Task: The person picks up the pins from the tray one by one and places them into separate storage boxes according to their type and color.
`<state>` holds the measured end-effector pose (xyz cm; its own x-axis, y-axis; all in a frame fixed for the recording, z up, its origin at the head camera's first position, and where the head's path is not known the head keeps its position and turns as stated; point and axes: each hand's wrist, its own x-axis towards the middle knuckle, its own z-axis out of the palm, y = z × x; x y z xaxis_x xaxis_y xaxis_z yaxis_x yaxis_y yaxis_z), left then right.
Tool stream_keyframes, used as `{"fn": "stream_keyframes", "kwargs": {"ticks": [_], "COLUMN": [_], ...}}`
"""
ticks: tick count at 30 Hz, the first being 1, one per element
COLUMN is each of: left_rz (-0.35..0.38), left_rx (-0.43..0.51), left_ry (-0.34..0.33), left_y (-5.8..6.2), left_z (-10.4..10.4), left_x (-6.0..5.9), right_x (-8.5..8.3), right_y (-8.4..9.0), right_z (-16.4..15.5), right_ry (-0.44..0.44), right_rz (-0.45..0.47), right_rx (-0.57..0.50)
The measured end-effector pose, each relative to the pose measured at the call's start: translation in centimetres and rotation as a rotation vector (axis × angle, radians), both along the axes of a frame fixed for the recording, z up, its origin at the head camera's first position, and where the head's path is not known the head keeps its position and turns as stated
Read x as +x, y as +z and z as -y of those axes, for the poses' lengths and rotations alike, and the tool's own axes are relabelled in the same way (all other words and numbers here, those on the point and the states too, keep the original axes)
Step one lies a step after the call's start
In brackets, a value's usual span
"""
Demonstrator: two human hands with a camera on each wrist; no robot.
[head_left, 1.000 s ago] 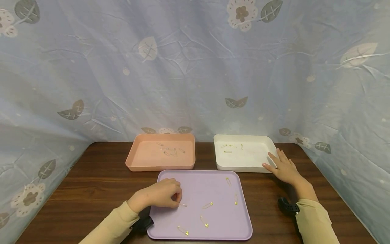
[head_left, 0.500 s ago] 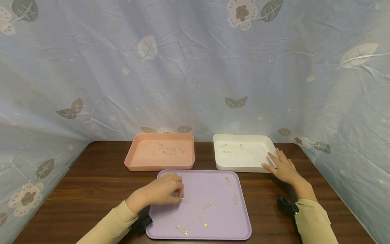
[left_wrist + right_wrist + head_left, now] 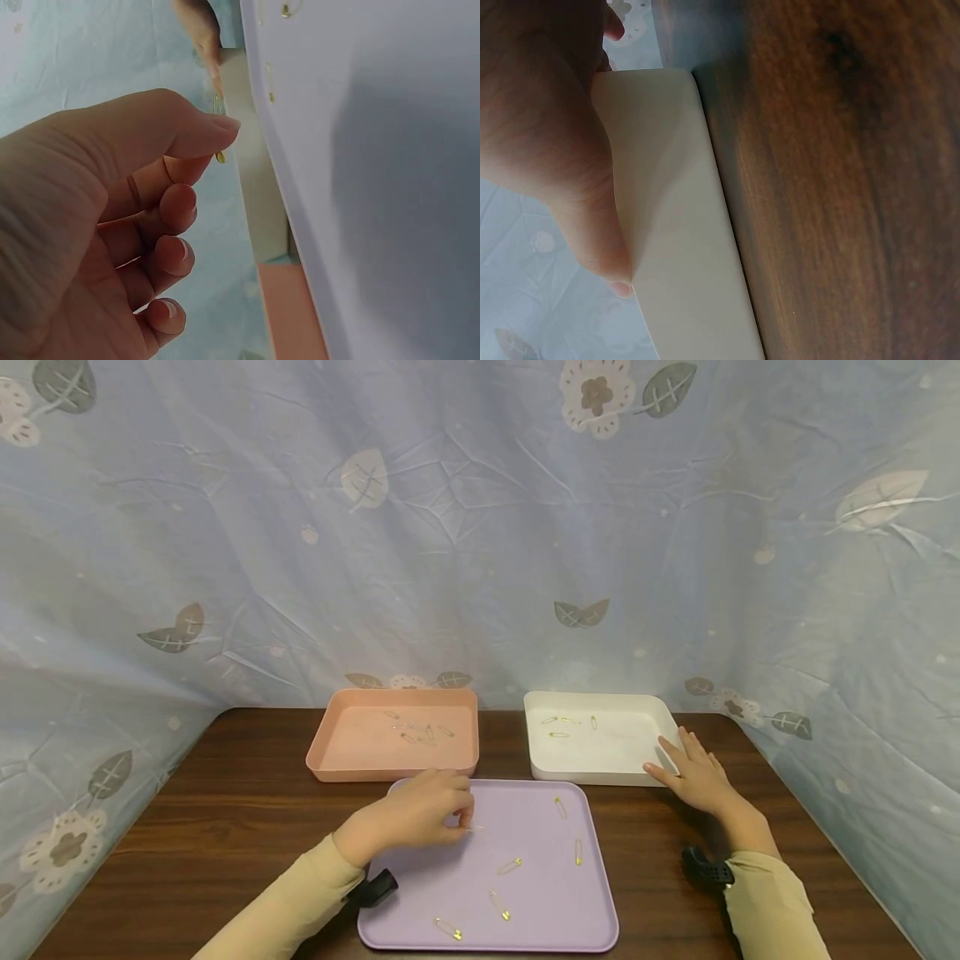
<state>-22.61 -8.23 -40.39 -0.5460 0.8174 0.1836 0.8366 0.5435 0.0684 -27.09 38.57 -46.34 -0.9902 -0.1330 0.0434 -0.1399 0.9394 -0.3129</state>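
Wooden table (image 3: 225, 827): left hand (image 3: 408, 818) pinches pin (image 3: 218, 131).

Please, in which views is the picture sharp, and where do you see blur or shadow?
Head view: evenly lit and sharp, though the safety pins on the purple tray stay tiny. Left wrist view: the left hand is close and soft, the pinched pin barely resolved. Right wrist view: the right hand is dark and blurred, shading the white tray.

3 trays: pink tray (image 3: 322, 758), white tray (image 3: 600, 772), purple tray (image 3: 555, 935). Gold pins: 5 loose on purple, 4 in white. Pink's silver pins too tangled to count.
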Motion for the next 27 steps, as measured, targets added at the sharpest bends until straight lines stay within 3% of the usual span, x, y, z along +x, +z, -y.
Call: {"fn": "stream_keyframes", "kwargs": {"ticks": [16, 27], "left_rz": [-0.065, -0.071], "left_rx": [-0.016, -0.027], "left_ry": [-0.072, -0.065], "left_y": [1.7, 2.5], "left_z": [-3.7, -6.0], "left_x": [-1.9, -3.8], "right_x": [0.1, -0.1], "right_y": [0.1, 0.0], "right_z": [0.1, -0.2], "right_ry": [0.000, 0.003], "right_rz": [-0.006, 0.008], "right_rx": [-0.007, -0.008]}}
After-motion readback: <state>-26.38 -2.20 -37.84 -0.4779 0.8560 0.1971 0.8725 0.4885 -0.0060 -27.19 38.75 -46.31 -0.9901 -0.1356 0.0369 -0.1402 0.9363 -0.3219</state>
